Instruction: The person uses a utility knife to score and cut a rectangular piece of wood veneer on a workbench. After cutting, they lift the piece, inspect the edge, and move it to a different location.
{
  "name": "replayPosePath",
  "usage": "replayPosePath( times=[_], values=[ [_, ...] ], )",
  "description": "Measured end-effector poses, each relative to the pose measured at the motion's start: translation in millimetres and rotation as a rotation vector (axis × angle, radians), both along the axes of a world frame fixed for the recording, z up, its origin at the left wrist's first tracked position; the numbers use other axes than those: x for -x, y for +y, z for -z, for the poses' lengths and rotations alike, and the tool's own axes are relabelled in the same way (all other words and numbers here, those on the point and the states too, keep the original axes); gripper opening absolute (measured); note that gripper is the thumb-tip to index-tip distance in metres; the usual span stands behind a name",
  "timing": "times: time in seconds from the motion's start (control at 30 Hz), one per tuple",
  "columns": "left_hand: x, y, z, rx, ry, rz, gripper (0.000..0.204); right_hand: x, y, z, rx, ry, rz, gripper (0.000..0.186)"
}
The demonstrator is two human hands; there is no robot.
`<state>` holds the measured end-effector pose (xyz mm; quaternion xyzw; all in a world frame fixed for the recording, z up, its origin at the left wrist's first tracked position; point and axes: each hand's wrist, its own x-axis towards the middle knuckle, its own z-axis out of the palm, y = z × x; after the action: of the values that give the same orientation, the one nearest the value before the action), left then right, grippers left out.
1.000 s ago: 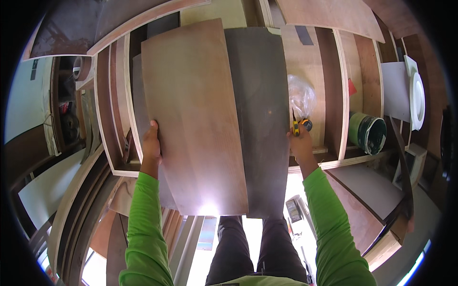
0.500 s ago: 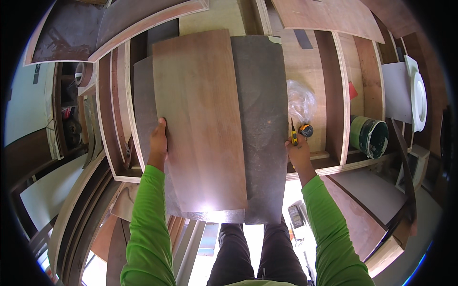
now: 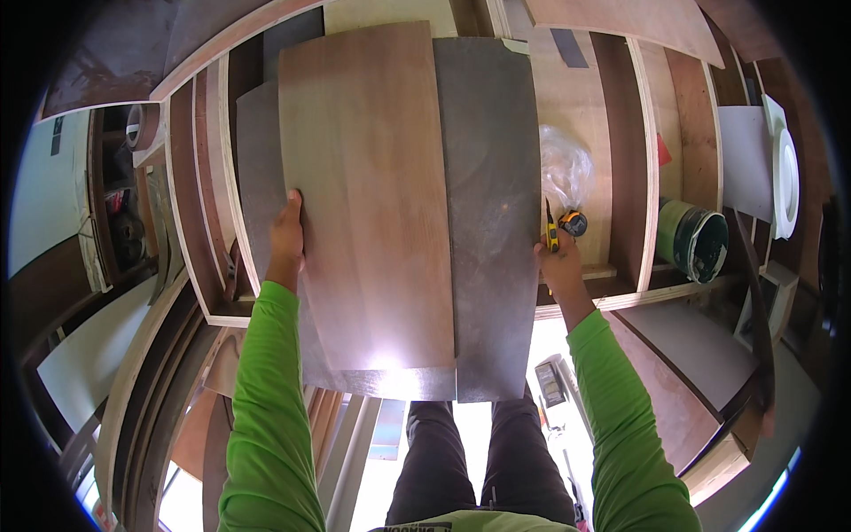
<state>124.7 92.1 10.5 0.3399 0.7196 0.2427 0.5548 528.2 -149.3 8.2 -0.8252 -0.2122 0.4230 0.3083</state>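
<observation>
A brown wood sheet (image 3: 368, 204) lies lengthwise over wider dark grey sheets (image 3: 487, 222), whose surface shows along both of its sides and below its near end. My left hand (image 3: 287, 238) grips the sheet's left edge, thumb along the edge; its other fingers are mostly hidden. At the right border of the dark sheet, my right hand (image 3: 558, 266) is closed around a yellow utility knife (image 3: 551, 232), its tip pointing away from me. Just beyond that hand sits a black and orange tape measure (image 3: 574, 222). Crumpled clear plastic (image 3: 566, 164) lies farther back.
The sheets rest across a wooden frame (image 3: 650, 160) with several compartments. A green-stained bucket (image 3: 696, 239) lies tipped on the right. White round-rimmed part (image 3: 784, 182) stands at far right. Stacked curved boards (image 3: 146, 408) lean at lower left, and more panels (image 3: 669, 363) at lower right.
The whole view has shifted slightly, so the sheets, frame and hands appear a little higher. Both hands keep their places at the sheet edges, the knife still in the right.
</observation>
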Motion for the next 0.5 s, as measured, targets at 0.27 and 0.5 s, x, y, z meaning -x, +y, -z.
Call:
replayPosePath(
  times=[0.27,0.5],
  values=[
    [6.9,3.6,8.6,0.021,-0.016,-0.001,0.068,-0.3,-0.2,3.8,0.038,0.032,0.017,0.010],
    [-1.0,9.0,8.3,0.006,-0.066,0.032,0.069,-4.5,-3.8,12.8,0.012,0.003,-0.018,0.011]
  ],
)
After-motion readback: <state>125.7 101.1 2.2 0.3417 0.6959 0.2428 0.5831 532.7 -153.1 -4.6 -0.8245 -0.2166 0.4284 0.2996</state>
